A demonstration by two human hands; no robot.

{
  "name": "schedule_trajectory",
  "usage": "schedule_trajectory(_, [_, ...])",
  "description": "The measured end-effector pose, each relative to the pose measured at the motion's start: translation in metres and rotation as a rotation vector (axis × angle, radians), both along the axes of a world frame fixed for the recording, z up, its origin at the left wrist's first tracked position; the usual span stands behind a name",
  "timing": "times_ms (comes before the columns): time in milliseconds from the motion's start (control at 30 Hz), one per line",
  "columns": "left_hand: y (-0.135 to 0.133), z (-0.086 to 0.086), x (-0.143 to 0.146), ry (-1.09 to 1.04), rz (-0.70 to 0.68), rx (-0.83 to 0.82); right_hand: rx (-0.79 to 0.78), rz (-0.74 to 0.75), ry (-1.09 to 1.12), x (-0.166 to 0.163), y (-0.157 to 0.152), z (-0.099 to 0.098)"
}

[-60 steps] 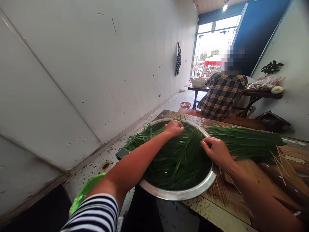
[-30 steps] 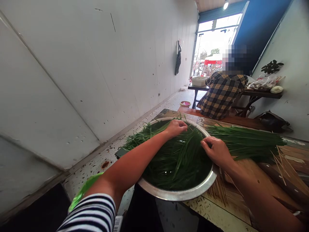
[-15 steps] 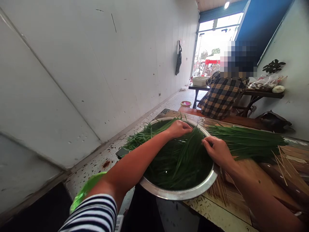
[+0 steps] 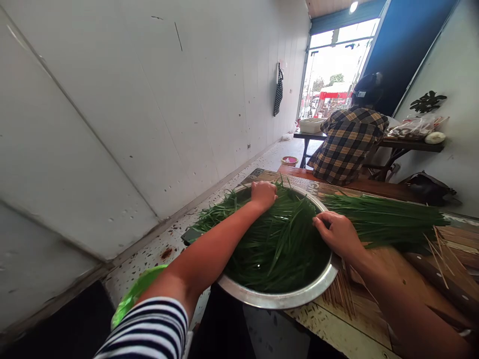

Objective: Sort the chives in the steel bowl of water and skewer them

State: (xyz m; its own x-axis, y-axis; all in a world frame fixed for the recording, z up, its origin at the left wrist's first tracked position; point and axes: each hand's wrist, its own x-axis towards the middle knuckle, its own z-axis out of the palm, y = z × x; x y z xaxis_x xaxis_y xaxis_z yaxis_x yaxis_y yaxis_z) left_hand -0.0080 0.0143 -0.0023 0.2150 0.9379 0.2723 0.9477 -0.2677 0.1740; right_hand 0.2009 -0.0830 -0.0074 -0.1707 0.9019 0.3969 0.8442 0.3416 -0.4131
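Observation:
A wide steel basin [image 4: 277, 300] holds long green garlic chives [image 4: 277, 249], and some drape over its far left rim. My left hand [image 4: 264, 194] is closed, fingers curled down around chives at the basin's far side; the fingertips are partly hidden. At the right rim, my right hand [image 4: 337, 230] pinches the edge of a gathered bunch of chives that hangs into the basin. Whether a skewer is also in that pinch I cannot tell. Right of the basin, a pile of chives [image 4: 389, 217] lies on the wooden table [image 4: 377, 319].
Bamboo skewers [image 4: 340, 294] lie by the basin's right side, with more loose skewers [image 4: 441, 259] farther right. A green plastic bag [image 4: 136, 294] is at lower left. Ahead, a person in a checked shirt [image 4: 346, 142] sits at another table. A white wall [image 4: 149, 124] runs along the left.
My left hand has moved left and slightly away, from beside the gathered bunch to the chives at the far rim. My right hand stays in place.

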Motion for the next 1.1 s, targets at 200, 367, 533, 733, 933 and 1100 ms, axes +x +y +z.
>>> schedule_trajectory(200, [-0.001, 0.000, 0.004, 0.049, -0.040, 0.013, -0.002, -0.006, 0.003, 0.000, 0.000, -0.001])
schedule_trajectory(367, [-0.004, 0.010, 0.006, -0.084, -0.020, -0.022, -0.011, -0.003, 0.009, 0.000, 0.000, -0.001])
schedule_trajectory(533, [-0.005, 0.012, 0.007, -0.323, -0.126, -0.045, -0.020, -0.003, 0.013, -0.001, 0.000, 0.001])
schedule_trajectory(733, [-0.005, 0.009, 0.009, -0.478, -0.238, -0.152, -0.037, -0.011, 0.016, -0.001, 0.000, 0.000])
schedule_trajectory(933, [-0.003, 0.006, 0.011, -0.616, -0.256, -0.222, -0.031, -0.002, 0.036, -0.001, 0.000, -0.002])
schedule_trajectory(1100, [-0.006, 0.003, 0.014, -0.696, -0.264, -0.302, -0.030, 0.003, 0.029, 0.000, 0.000, -0.002])
